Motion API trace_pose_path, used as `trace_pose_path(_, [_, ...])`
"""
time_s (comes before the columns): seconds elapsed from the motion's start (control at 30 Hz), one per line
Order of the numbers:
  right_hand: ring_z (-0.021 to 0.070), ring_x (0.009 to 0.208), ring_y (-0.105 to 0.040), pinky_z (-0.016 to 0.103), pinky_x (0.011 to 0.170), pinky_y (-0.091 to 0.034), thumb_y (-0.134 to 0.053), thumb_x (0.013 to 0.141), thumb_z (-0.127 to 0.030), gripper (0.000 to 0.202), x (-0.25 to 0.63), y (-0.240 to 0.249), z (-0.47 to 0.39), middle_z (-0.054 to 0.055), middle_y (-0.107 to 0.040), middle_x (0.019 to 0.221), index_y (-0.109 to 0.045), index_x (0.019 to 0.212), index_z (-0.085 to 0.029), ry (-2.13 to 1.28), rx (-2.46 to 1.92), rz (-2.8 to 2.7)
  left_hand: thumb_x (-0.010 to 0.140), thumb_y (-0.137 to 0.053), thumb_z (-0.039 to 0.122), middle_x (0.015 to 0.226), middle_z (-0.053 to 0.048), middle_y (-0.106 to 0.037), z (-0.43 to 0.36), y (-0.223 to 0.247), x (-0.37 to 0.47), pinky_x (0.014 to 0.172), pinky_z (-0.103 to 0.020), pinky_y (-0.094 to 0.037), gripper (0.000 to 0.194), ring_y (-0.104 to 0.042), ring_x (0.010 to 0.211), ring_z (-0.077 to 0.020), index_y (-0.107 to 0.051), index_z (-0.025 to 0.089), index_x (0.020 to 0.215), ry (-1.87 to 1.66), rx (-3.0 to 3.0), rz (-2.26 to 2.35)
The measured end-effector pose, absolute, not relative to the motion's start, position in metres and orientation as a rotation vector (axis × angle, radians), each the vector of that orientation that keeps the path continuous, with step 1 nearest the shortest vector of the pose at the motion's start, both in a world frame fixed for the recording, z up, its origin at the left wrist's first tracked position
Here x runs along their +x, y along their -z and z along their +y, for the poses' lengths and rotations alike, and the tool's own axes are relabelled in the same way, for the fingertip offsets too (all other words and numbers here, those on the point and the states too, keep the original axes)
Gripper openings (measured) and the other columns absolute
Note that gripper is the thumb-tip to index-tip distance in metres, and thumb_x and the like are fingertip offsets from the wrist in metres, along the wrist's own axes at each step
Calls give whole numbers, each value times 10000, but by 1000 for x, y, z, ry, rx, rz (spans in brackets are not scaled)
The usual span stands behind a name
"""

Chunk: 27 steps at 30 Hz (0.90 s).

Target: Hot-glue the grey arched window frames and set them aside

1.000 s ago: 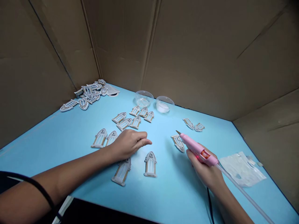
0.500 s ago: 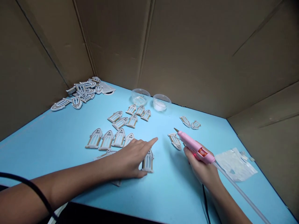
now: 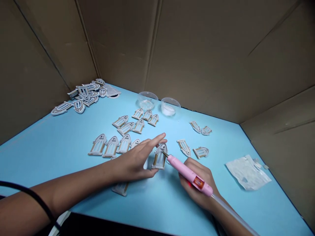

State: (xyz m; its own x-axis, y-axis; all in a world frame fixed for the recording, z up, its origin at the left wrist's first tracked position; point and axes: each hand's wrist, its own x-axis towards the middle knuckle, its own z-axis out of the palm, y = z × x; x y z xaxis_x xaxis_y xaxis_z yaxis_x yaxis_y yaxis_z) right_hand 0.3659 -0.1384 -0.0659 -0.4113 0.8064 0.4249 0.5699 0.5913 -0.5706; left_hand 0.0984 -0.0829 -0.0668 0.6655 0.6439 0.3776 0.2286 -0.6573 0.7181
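Between the thumb and fingers of my left hand (image 3: 141, 160) is a small arched window-shaped piece (image 3: 159, 159), white with gold edges, tilted up off the table. My right hand (image 3: 200, 182) grips a pink glue gun (image 3: 188, 172), its metal nozzle at the upper part of that piece. A clear glue stick (image 3: 228, 208) runs out of the gun's back end. Left of my left hand lie several similar arched pieces (image 3: 111, 146) in a row, one (image 3: 120, 189) partly under my wrist. Two more (image 3: 184, 147) (image 3: 201, 152) lie beyond the gun.
Two clear round tubs (image 3: 147, 100) (image 3: 170, 106) stand at the back, with whitish contents. A heap of arched pieces (image 3: 85, 93) fills the far left corner. A plastic packet (image 3: 248, 173) lies at right. Cardboard walls (image 3: 197, 55) enclose the blue table (image 3: 157, 203); a black cable (image 3: 29, 193) crosses at left.
My left hand has lifted the arched piece from the table. The glue gun has moved left and down, bringing its nozzle to the piece. Another arched piece now shows where the gun was.
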Motion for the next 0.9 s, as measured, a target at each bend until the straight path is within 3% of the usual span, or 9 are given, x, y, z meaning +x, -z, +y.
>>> trace_pose_path(0.1, [119, 540, -435, 254, 499, -315, -554, 811, -37, 260, 365, 67, -138, -34, -427, 681, -397, 757, -236, -396, -1092, -2150, 906, -742, 240, 1571, -125, -478, -83, 67, 98, 1152, -466, -436, 1027, -508, 1403, -296, -38, 346, 1646, -836, 2260, 649])
trace_pose_path(0.2, [115, 540, -432, 250, 497, -317, -556, 814, -43, 257, 366, 62, -138, -34, -423, 681, -396, 752, -234, -377, -1095, -2160, 869, -771, 281, 1531, -146, -518, -82, 65, 98, 1146, -474, -441, 888, -522, 1391, -302, -238, 285, 1580, -832, 2223, 702])
trace_pose_path(0.3, [117, 534, -458, 253, 498, -347, -559, 858, -76, 238, 372, 55, -138, -31, -461, 667, -426, 739, -233, -390, -1143, -2092, 830, -778, 287, 1490, -140, -557, -78, 62, 99, 1114, -484, -457, 478, -555, 1360, -303, -511, 249, 1224, -809, 2115, 803])
trace_pose_path(0.37, [121, 520, -466, 262, 494, -368, -571, 896, -132, 253, 378, 50, -137, -28, -479, 655, -428, 715, -237, -393, -1260, -1957, 827, -773, 274, 1487, -140, -561, -75, 59, 99, 1098, -489, -455, 304, -553, 1364, -307, -519, 233, 989, -784, 2046, 844])
trace_pose_path(0.43, [136, 521, -486, 279, 501, -396, -592, 917, -214, 269, 384, 47, -136, -23, -495, 641, -439, 698, -243, -417, -1416, -1793, 837, -769, 271, 1500, -139, -548, -73, 56, 100, 1104, -492, -439, 270, -525, 1395, -311, -512, 224, 901, -756, 1992, 849])
trace_pose_path(0.6, [174, 512, -510, 319, 507, -406, -620, 912, -393, 241, 388, 45, -134, -14, -530, 581, -561, 736, -240, -567, -1718, -1480, 911, -717, 305, 1387, -110, -643, -73, 51, 101, 1139, -471, -409, 130, -415, 1492, -289, -611, 232, 921, -657, 1939, 750])
trace_pose_path(0.7, [178, 500, -498, 326, 502, -389, -628, 889, -426, 257, 383, 45, -133, -12, -529, 557, -569, 721, -240, -573, -1775, -1392, 879, -732, 286, 1406, -117, -636, -75, 51, 101, 1113, -455, -440, 104, -493, 1434, -295, -655, 226, 917, -633, 1989, 723])
trace_pose_path(0.9, [186, 526, -532, 324, 513, -415, -636, 857, -411, 255, 386, 44, -131, -6, -549, 569, -536, 691, -244, -594, -1808, -1454, 808, -795, 326, 1502, -137, -566, -74, 61, 100, 1097, -464, -454, 245, -581, 1348, -308, -666, 230, 993, -640, 2099, 715])
